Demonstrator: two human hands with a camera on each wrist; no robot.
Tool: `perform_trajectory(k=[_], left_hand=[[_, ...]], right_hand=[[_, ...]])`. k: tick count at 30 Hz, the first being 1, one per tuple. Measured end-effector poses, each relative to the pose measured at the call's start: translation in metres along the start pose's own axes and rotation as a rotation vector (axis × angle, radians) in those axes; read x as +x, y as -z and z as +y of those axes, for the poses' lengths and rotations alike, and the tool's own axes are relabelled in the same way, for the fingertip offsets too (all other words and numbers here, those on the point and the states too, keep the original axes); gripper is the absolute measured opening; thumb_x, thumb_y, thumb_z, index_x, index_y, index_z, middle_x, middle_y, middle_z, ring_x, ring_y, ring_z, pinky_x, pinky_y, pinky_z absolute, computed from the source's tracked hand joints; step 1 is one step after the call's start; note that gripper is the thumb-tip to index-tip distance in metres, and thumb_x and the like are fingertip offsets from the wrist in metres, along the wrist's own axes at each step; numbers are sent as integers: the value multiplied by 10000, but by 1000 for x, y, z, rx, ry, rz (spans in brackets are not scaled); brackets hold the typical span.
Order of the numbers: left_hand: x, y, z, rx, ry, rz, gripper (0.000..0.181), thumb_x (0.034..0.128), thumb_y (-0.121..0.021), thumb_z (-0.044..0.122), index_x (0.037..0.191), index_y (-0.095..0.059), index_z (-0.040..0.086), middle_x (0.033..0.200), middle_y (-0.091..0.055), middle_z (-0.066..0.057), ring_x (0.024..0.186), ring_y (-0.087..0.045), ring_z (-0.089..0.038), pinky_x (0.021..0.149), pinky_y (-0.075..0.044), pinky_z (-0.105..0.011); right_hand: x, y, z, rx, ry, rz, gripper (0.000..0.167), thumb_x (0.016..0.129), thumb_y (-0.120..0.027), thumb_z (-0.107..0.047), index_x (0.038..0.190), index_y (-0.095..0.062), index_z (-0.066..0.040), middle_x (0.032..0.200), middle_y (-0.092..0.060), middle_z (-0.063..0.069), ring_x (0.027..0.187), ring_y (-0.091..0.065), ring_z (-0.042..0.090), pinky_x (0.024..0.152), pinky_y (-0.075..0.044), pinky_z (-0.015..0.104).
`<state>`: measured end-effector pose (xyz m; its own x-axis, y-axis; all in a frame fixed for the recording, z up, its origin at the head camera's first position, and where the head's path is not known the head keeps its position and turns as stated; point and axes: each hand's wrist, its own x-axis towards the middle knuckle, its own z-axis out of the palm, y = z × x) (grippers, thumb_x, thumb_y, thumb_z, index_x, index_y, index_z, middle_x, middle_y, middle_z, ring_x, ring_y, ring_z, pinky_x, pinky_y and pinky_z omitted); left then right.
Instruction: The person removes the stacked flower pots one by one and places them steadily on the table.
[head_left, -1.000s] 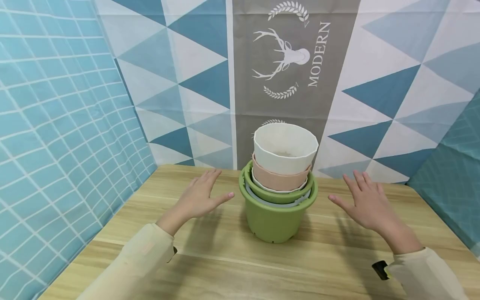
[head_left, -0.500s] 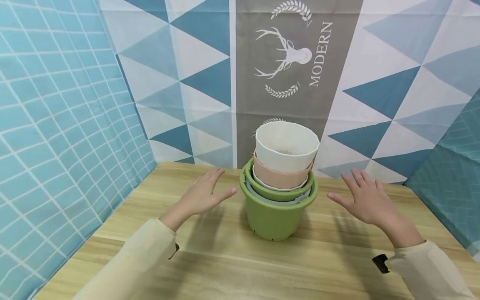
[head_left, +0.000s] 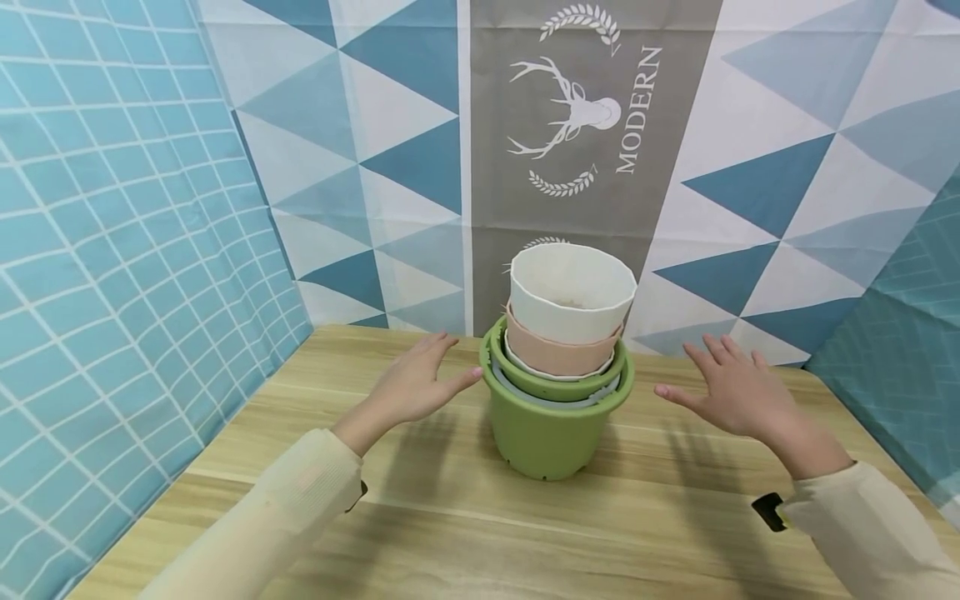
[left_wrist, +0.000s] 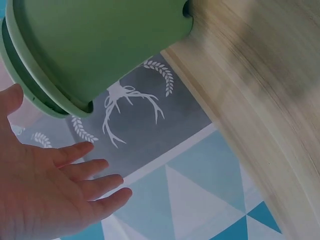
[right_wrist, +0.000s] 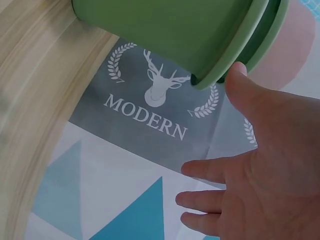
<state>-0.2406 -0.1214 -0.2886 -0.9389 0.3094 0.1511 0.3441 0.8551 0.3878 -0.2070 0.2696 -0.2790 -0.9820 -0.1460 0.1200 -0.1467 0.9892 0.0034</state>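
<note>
Nested pots stand upright in one stack: a large green pot (head_left: 543, 437) outermost, a grey rim and a second green rim inside it, then a pink pot (head_left: 558, 352) and a white pot (head_left: 572, 287) on top. My left hand (head_left: 408, 387) is held in the air left of the stack, fingers spread, thumb pointing at the green rim. To the right, with a wider gap, hovers my right hand (head_left: 742, 396), fingers spread and holding nothing. Both wrist views show an extended palm beside the green pot (left_wrist: 110, 45), (right_wrist: 165, 30).
The stack stands on a wood-grain table (head_left: 480, 542) near its back edge. Behind hangs a cloth (head_left: 405, 167) with triangles and a deer print. A blue grid-patterned cloth (head_left: 112, 250) borders the left side, and a teal cloth (head_left: 900, 333) the right.
My left hand has moved slightly right, closer to the green rim. My right hand has hardly moved, and the stack stands where it was. The head view has shifted slightly.
</note>
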Motion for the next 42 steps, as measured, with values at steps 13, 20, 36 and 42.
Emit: perform_trajectory(k=[13, 20, 36, 42], left_hand=[[8, 7, 10, -289, 72, -170, 650, 985, -412, 470, 1486, -330, 63, 1527, -372, -156, 1416, -353, -357, 1190, -336, -548], [17, 10, 17, -508, 178, -279, 533, 1007, -365, 389, 1448, -400, 91, 1492, -414, -165, 1358, -425, -386, 1175, -364, -533], [31, 1, 26, -839, 308, -241, 515, 1026, -375, 315, 1441, -382, 10, 1397, -494, -241, 1231, -569, -325, 1088, -507, -411], [41, -3, 21, -1074, 401, -228, 443, 1037, -373, 222, 1408, -418, -16, 1206, -602, -181, 867, -641, -138, 930, -594, -303]], right_hand=[[6, 14, 4, 6, 48, -78, 1054, 765, -636, -687, 1424, -355, 86, 1450, -279, 409, 1305, -296, 595, 1032, -334, 755], [12, 28, 1, 43, 38, -150, 1105, 735, -647, -715, 1427, -340, 89, 1383, -414, 384, 1200, -468, 557, 889, -497, 672], [19, 64, -10, 17, -3, -147, 1088, 735, -676, -688, 1450, -326, 55, 1431, -373, 352, 1265, -419, 538, 945, -461, 702], [20, 70, -16, 13, 7, -148, 1073, 721, -729, -632, 1458, -326, 36, 1438, -372, 341, 1258, -431, 534, 925, -479, 691]])
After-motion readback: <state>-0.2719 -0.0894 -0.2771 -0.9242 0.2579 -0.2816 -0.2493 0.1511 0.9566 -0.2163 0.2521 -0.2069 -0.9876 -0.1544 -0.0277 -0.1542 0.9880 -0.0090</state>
